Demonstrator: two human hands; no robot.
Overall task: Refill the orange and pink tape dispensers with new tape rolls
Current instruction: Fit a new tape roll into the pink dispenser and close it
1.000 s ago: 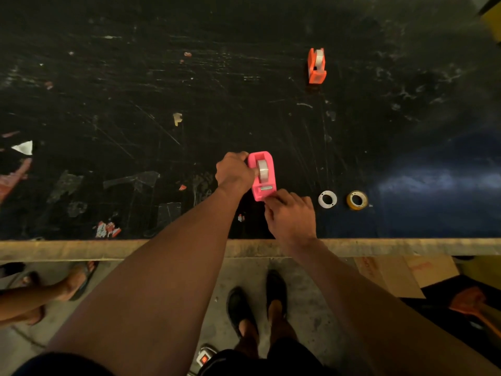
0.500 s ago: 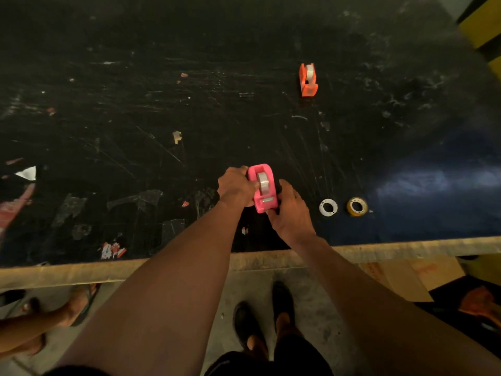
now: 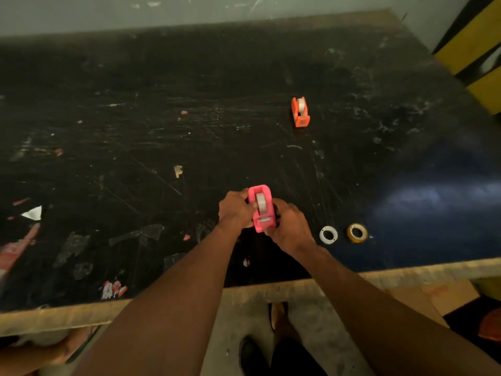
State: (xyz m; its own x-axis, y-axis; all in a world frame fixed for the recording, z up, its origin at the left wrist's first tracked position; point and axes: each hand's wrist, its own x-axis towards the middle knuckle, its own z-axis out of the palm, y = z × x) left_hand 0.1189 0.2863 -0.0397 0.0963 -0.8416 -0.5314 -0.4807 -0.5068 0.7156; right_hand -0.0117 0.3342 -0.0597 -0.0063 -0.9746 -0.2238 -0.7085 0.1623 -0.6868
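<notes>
While left hand [image 3: 235, 210] and right hand [image 3: 289, 226] wrap tight around pink dispenser [image 3: 260, 207] near table [image 3: 162, 312] front edge, roll sits inside; two-sided hold stops wobble. Orange dispenser [image 3: 300, 112] far back, loaded.

We see a scratched black table [image 3: 162, 147] with a worn wooden edge [image 3: 406, 272] — grey wall [image 3: 189, 12] behind, dusty concrete floor [image 3: 320, 329] below, dim light.
</notes>
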